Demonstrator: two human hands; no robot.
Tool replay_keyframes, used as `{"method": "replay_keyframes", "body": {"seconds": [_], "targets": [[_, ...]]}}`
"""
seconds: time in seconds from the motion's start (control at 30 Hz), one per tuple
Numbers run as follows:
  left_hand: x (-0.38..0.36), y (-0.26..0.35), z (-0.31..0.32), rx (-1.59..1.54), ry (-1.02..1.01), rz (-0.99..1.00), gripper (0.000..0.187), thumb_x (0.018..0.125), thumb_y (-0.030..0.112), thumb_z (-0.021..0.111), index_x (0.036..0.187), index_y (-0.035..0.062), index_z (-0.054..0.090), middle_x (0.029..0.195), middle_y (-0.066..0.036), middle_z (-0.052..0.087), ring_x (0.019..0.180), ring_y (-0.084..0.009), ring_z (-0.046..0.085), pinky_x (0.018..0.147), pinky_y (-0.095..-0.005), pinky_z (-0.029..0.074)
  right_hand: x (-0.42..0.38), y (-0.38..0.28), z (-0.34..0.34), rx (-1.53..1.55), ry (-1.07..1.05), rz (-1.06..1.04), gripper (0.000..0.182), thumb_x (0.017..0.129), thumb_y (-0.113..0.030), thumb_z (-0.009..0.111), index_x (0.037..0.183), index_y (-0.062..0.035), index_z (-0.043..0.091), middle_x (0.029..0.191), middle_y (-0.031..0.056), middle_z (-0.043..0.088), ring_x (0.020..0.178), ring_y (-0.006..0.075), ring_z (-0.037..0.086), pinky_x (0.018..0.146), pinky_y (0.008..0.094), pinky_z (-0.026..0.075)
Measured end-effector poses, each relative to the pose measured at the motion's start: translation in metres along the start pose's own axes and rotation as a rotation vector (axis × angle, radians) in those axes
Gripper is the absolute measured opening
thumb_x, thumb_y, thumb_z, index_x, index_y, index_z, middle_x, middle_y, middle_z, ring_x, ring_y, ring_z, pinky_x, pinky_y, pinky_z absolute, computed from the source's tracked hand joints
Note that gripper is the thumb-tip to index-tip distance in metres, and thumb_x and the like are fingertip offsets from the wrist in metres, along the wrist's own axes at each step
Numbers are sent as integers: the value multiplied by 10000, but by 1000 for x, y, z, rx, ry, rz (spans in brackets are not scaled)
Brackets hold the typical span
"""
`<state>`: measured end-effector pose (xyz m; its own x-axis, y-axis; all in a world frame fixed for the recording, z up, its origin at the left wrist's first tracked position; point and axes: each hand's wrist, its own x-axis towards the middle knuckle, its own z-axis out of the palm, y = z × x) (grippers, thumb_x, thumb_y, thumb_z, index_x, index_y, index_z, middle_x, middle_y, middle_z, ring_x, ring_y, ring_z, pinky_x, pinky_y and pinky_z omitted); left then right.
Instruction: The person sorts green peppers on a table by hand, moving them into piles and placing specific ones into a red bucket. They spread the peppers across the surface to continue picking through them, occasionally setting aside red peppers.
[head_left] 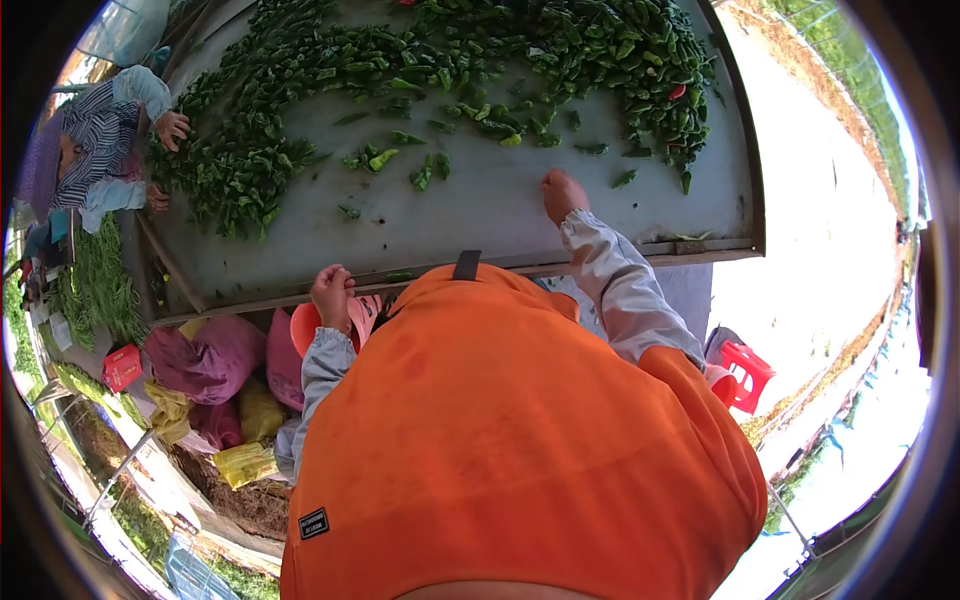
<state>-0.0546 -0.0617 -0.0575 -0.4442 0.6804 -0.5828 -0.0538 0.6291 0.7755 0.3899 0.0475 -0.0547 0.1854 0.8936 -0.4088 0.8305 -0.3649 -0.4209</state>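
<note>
The right grip (565,196) and left grip (332,294) look curled; whether either holds anything, I cannot tell. Beyond them, green peppers (640,62) on the tabletop (460,222) are cut off.

A small black rectangular patch with a pale border (314,523) carries two lines of pale lettering on the near left of the bright orange garment (500,430) worn by the camera wearer; the characters are too small and blurred to read with certainty. At left, faint marks show on a small red box (122,368) and on a crumpled yellow plastic bag (245,464), neither legible. No word, brand or number can be made out.
</note>
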Motion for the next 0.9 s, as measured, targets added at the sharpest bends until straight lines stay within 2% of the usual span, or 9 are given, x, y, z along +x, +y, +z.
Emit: {"method": "replay_keyframes", "body": {"seconds": [0.17,0.23,0.3,0.4,0.43,0.5,0.57,0.67,0.9], "targets": [[7,-5,-5,23,23,47,174,872,93,568,1024,15,601,804,-25,615,638,-84,583,483,-208,459,-40,35,-56,-236,-428,-86,201,804,-214,585,922,-68,658,878,153,665,857,349,626,755,424,487],[9,-7,-5,49,38,60,170,875,95,563,1023,20,600,799,-22,610,633,-82,580,463,-202,450,-60,65,-69,-559,-824,-138,251,787,-209,592,982,-74,677,842,135,680,808,296,657,712,409,505],[7,1,-4,111,60,62,168,869,93,566,1009,12,611,802,-42,624,654,-103,595,510,-229,473,-81,56,-92,-616,-1290,59,262,799,-230,603,1013,-101,681,880,114,690,844,264,663,735,399,512],[24,-11,-9,320,112,267,168,856,88,571,984,-4,627,815,-80,647,701,-140,620,605,-270,498,-62,27,-84,-934,-1103,-422,240,813,-248,610,1006,-126,684,914,94,693,878,270,659,759,398,513],[31,-17,-11,413,130,366,168,851,85,573,976,-10,633,820,-94,654,719,-153,628,641,-285,504,-48,11,-75,-759,-880,-321,235,814,-257,613,999,-132,684,926,92,692,887,277,656,765,401,511],[25,-1,-8,414,115,362,169,845,84,574,960,-22,637,832,-114,662,748,-170,636,695,-297,499,-11,-49,-52,-428,-525,-171,225,824,-281,600,972,-133,683,925,101,687,890,304,647,765,406,507],[26,5,-8,402,102,359,168,845,84,575,952,-28,638,835,-118,666,761,-174,638,717,-299,497,31,-91,-22,-172,-263,-327,237,844,-278,567,976,-117,680,908,125,675,870,328,641,747,400,501],[31,2,-16,346,101,339,159,852,81,573,951,-27,636,830,-98,664,755,-157,631,707,-286,493,85,-160,18,-5,-48,-321,255,847,-276,572,1037,-132,665,983,117,664,941,319,624,798,404,493],[16,5,-48,177,165,208,118,855,35,564,928,-22,636,793,-43,639,700,-104,581,664,-249,472,145,-231,68,-175,141,-290,221,838,-242,572,1014,-131,649,985,123,641,971,314,614,807,421,490]]}}
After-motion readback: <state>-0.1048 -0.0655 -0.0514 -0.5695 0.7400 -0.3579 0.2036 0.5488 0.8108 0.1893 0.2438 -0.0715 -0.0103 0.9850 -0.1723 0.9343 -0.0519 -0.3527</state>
